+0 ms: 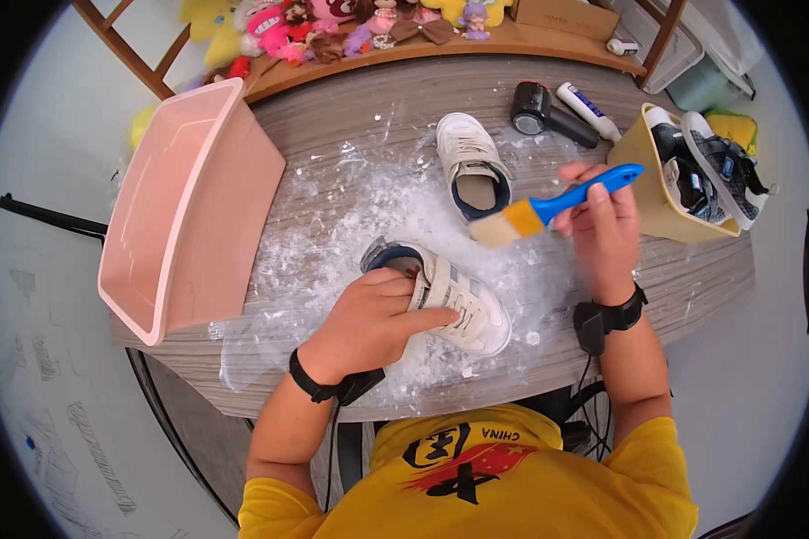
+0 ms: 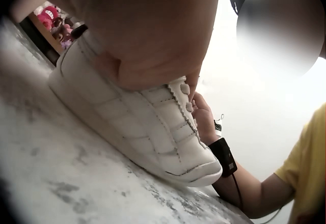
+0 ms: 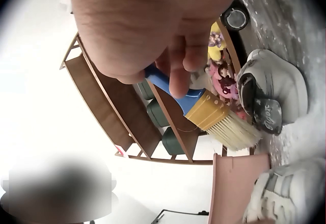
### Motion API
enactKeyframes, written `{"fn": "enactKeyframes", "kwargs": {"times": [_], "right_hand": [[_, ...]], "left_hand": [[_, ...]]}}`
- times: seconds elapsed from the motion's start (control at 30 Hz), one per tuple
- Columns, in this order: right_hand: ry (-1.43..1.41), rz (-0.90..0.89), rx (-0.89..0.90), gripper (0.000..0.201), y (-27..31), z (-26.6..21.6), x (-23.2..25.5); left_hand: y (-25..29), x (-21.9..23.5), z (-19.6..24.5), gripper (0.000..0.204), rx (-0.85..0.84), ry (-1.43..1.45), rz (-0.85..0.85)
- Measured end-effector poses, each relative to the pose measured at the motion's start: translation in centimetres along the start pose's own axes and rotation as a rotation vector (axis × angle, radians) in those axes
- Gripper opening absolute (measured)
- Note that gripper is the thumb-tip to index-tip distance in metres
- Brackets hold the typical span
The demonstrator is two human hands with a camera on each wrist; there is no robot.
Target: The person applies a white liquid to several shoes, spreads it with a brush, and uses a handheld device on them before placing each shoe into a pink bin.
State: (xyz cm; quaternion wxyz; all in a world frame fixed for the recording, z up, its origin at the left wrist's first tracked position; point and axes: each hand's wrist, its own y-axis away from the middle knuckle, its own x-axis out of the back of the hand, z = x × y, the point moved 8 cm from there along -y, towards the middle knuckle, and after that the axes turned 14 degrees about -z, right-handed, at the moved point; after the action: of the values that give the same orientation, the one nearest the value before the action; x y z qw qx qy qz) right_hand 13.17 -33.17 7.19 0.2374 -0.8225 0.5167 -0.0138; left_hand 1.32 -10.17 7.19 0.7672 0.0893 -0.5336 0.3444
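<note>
My left hand [image 1: 367, 322] grips a white lace-up shoe [image 1: 481, 325] that stands on the table, its toe pointing right and toward me. The index finger lies along the laces while the other fingers reach into the shoe's opening, partly hidden. In the left wrist view the quilted side of this shoe [image 2: 158, 137] shows. My right hand [image 1: 609, 235] holds a paintbrush by its blue handle [image 1: 566, 199], above the table. The brush's pale bristles [image 3: 237, 132] point to the left, near the second white shoe [image 1: 466, 142], which sits farther back.
White powdery smears cover the table [image 1: 333, 207]. A pink bin [image 1: 216, 216] stands at left. At right, a yellow bin [image 1: 638, 171] holds several dark shoes. A black hairdryer-like device [image 1: 548, 112] and a white tube [image 1: 587, 108] lie at the back, below a shelf [image 1: 512, 40] of toys.
</note>
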Motion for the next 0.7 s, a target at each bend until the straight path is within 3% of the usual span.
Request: {"fn": "enactKeyframes", "kwargs": {"times": [0.13, 0.23, 0.33, 0.43, 0.5, 0.53, 0.6, 0.7], "right_hand": [[-0.077, -0.234, -0.019, 0.016, 0.6, 0.8, -4.1], [-0.084, -0.363, -0.013, 0.023, 1.0, 1.3, -6.3], [-0.080, -0.481, -0.056, 0.027, 1.4, 1.6, -7.6], [-0.156, -0.550, -0.083, 0.030, 1.8, 2.3, -8.5], [-0.145, -0.540, -0.097, 0.031, 1.9, 2.1, -8.6], [0.035, -0.565, -0.079, 0.033, 1.9, 1.7, -8.6], [-0.055, -0.547, -0.113, 0.033, 2.4, 2.0, -8.6], [-0.117, -0.555, -0.110, 0.036, 2.2, 2.6, -8.9]], "left_hand": [[0.1, 0.5, 0.4, 0.037, 0.114, 0.225, -0.143], [1.1, -1.4, -0.7, 0.027, 0.379, 0.522, -0.178], [1.0, -1.6, -1.1, 0.023, 0.425, 0.642, -0.084], [1.1, -1.8, -1.0, 0.029, 0.345, 0.468, -0.040], [1.0, -2.0, -1.5, 0.028, 0.327, 0.505, -0.150], [0.8, -2.6, -1.2, 0.027, 0.297, 0.549, -0.210], [0.1, -2.0, -1.0, 0.028, 0.263, 0.516, -0.121], [1.0, -2.0, -1.5, 0.030, 0.277, 0.487, -0.165]]}}
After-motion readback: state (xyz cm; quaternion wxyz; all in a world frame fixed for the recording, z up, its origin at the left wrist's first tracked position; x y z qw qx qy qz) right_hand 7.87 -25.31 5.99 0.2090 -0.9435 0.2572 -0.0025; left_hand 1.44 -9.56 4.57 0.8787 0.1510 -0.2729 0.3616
